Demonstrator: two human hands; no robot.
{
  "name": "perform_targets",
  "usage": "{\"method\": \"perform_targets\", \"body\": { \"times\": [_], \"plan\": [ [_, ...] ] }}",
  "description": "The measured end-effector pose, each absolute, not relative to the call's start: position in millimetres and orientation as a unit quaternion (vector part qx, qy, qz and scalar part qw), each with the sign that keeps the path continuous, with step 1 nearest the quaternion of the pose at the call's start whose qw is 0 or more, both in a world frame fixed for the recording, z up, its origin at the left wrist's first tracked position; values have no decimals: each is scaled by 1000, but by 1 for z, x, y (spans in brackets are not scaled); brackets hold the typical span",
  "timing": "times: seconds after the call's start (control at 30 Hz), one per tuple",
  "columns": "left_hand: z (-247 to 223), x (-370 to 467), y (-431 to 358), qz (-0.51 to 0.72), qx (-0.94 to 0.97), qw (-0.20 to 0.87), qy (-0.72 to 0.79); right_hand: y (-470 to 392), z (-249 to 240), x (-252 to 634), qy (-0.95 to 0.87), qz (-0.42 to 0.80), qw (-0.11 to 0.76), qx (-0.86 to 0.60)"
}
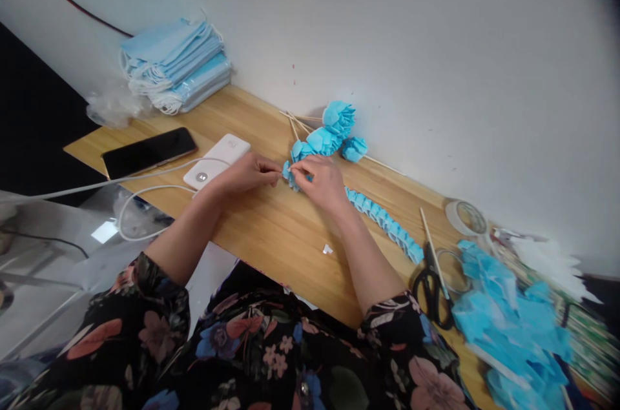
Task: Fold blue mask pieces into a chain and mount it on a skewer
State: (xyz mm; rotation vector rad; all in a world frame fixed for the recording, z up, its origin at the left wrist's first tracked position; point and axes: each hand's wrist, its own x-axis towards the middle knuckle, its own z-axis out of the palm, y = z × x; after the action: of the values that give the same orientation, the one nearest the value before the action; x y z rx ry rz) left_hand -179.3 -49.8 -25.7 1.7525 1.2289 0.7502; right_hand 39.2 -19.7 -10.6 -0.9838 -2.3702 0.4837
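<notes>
Over the middle of the wooden table (276, 229), my left hand (249, 173) pinches the left end of a gathered blue paper strip (385, 219); the exact thing between its fingertips is too small to tell. My right hand (323, 183) is closed on the same strip just to the right, thumb and forefinger pressed together. Past my right hand, the pleated strip trails to the right along the table. Behind the hands lie blue paper flowers (339, 118) on thin wooden sticks, against the wall.
A phone (150, 152), white power bank (217, 161) with cable and stacked blue masks (177, 64) lie left. Right are black scissors (431, 294), a tape roll (465, 217) and crumpled blue paper (513, 326). A small white scrap (328, 248) lies near my right forearm.
</notes>
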Motion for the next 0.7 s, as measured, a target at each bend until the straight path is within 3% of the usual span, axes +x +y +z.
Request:
{"method": "perform_targets", "body": {
  "times": [0.2, 0.43, 0.7],
  "plan": [
    [-23, -178, -52, 305, 696, 441, 477, -17, -2, 48, -824, 271, 347, -355],
    [-26, -177, -52, 297, 715, 445, 449, -21, -8, 44, -845, 310, 276, -337],
    [-25, -175, -51, 304, 708, 394, 501, -26, -7, 39, -837, 279, 287, -374]
  ]
}}
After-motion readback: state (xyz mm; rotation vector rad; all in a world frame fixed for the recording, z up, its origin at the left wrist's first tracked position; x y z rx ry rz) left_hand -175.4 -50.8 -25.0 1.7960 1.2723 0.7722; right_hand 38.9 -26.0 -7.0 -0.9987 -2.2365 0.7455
